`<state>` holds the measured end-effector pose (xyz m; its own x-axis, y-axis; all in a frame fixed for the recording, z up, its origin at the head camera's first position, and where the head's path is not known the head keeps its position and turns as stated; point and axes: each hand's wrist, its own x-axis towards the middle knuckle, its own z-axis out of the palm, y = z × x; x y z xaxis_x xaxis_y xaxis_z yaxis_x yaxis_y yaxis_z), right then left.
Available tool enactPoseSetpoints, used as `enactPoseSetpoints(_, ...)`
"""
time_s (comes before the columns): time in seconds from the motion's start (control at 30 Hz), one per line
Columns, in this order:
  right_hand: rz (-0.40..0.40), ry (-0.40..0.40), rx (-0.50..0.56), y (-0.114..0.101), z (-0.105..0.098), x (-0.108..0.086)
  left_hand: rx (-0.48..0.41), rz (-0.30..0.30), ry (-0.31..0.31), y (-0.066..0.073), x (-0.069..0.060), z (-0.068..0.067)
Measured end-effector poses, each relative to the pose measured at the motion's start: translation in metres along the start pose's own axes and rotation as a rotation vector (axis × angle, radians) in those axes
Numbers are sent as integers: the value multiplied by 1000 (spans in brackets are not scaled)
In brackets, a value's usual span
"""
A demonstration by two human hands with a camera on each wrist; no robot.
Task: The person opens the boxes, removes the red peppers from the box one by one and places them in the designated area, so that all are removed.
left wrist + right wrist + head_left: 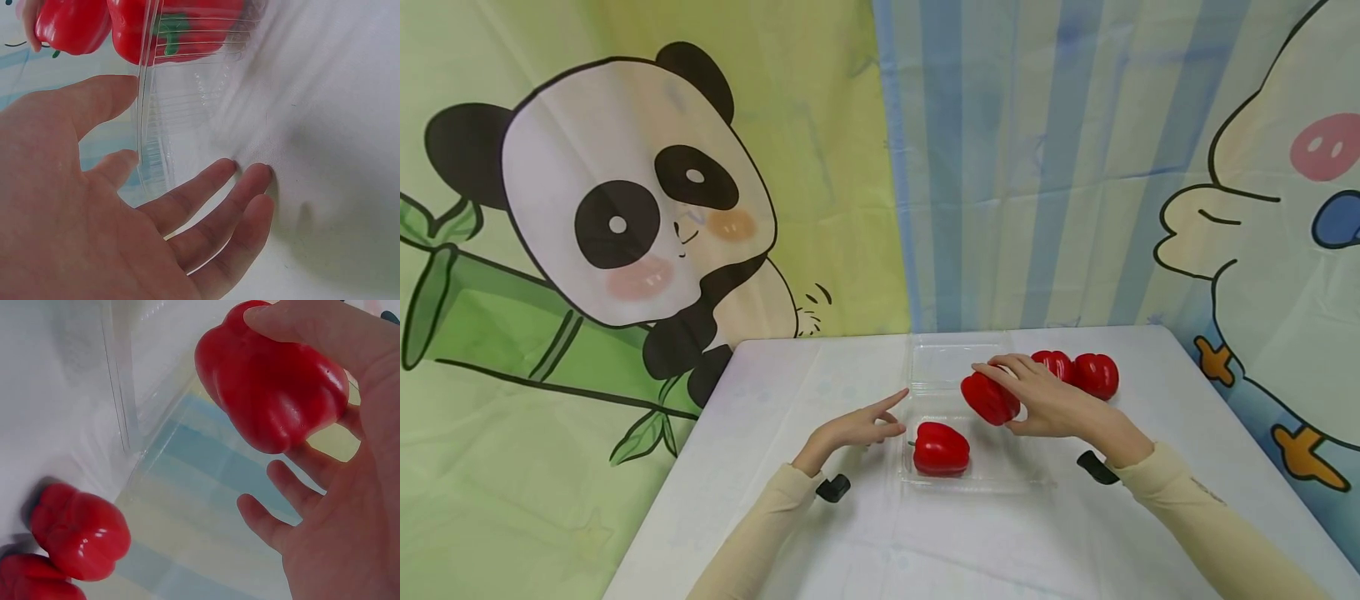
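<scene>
A clear plastic container [1000, 475] with its lid [958, 365] folded back lies on the table, one red pepper [942, 450] inside at its left. My right hand [1056, 404] grips a second red pepper [990, 398] between thumb and fingers above the container's right part; the right wrist view shows this held pepper [269, 381] close up. My left hand [857, 427] is at the container's left edge; in the left wrist view its thumb and a finger touch the clear rim [142, 119], while the other fingers extend toward the table.
Two more red peppers [1096, 376] sit together on the white table [790, 375], behind my right hand. A curtain with a panda and striped panels [985, 167] hangs beyond the table's back edge.
</scene>
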<state>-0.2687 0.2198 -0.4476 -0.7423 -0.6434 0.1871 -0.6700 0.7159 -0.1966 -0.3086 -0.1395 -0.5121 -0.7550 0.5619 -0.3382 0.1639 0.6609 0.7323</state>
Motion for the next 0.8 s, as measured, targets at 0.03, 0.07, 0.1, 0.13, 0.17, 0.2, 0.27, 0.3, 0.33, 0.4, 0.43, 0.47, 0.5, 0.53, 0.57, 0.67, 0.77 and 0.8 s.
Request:
enactPoseSetpoints(0.03, 4, 4, -1, 1, 0, -1, 1, -1, 0, 0, 0, 0)
enactPoseSetpoints(0.07, 9, 7, 2, 2, -1, -3, -1, -1, -2, 0, 0, 0)
enactPoseSetpoints(0.1, 14, 13, -1, 2, -2, -4, -1, 1, -3, 0, 0, 0)
enactPoseSetpoints(0.13, 15, 21, 0, 3, -3, -6, -1, 0, -3, 0, 0, 0)
enactPoseSetpoints(0.17, 19, 26, 2, 3, -4, -7, -2, -1, -3, 0, 0, 0)
enactPoseSetpoints(0.2, 20, 33, 5, 4, -5, -9, -2, -1, -2, 0, 0, 0)
enactPoseSetpoints(0.27, 22, 47, 5, 5, -7, -12, -4, 1, -3, 0, 0, 0)
enactPoseSetpoints(0.3, 25, 53, 5, 6, -8, -13, -6, 3, -5, 1, -1, 0)
enactPoseSetpoints(0.33, 28, 56, 5, 6, -8, -15, -7, 2, -6, 1, -1, 0)
enactPoseSetpoints(0.4, 41, 55, 6, 8, -10, -17, -9, 2, -9, 1, -1, -1)
enactPoseSetpoints(0.43, 48, 55, 5, 8, -11, -18, -11, 2, -9, 1, -1, -1)
enactPoseSetpoints(0.47, 56, 54, 6, 9, -12, -19, -12, 1, -10, 1, -2, -1)
enactPoseSetpoints(0.5, 62, 54, 6, 9, -12, -20, -12, 3, -12, 1, -1, -1)
enactPoseSetpoints(0.53, 68, 56, 6, 10, -12, -21, -13, 1, -13, 1, -1, -1)
enactPoseSetpoints(0.57, 69, 57, 6, 11, -13, -22, -14, 0, -13, 1, -1, -1)
enactPoseSetpoints(0.67, 76, 66, 9, 13, -14, -26, -15, -2, -15, 1, -1, -2)
enactPoseSetpoints(0.77, 92, 62, 18, 15, -13, -29, -15, -8, -13, 0, -1, -1)
enactPoseSetpoints(0.8, 103, 62, 23, 16, -13, -30, -14, -10, -12, 0, -1, -1)
